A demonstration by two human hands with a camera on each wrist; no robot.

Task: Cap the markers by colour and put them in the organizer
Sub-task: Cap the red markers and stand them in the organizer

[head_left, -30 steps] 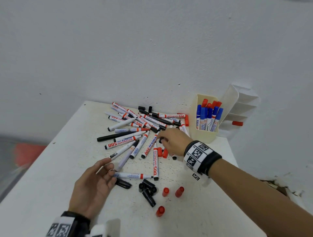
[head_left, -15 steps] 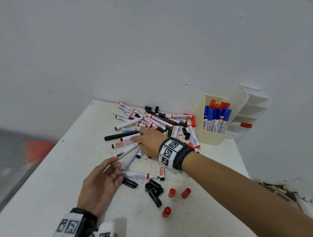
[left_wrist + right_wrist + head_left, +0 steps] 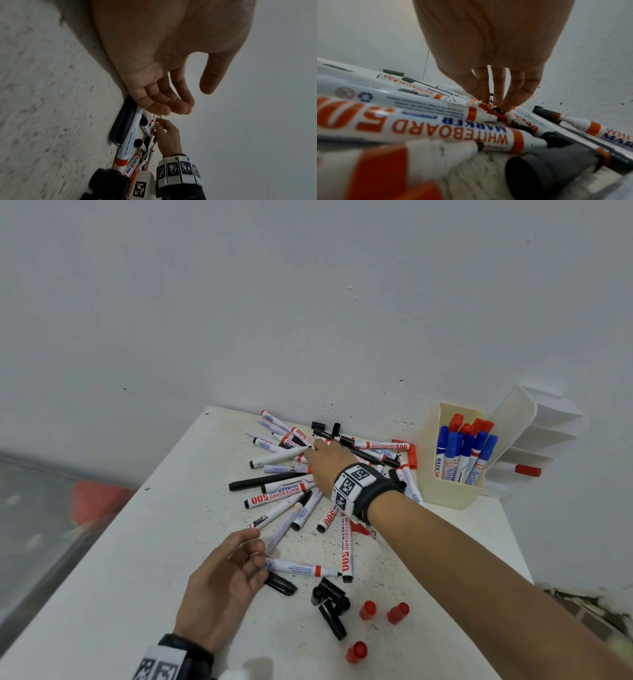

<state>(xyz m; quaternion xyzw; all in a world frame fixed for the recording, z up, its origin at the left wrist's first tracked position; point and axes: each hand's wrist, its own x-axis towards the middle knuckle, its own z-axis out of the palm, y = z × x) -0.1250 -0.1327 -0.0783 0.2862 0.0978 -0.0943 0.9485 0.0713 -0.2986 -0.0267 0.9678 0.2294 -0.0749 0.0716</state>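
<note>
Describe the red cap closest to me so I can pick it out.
Start at the cream organizer by the wall and come toward the table's near edge. Past the cluster of black caps lie three loose red caps; yours is the nearest red cap, alone.

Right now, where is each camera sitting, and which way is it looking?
Head: on the head, looking down at the table, marker pile and organizer; both arms show.
Left wrist: along the open left hand toward the markers; the right hand shows beyond.
Right wrist: along the right hand, fingertips on markers by the wall.
Head and left wrist views both show the right wristband.
</note>
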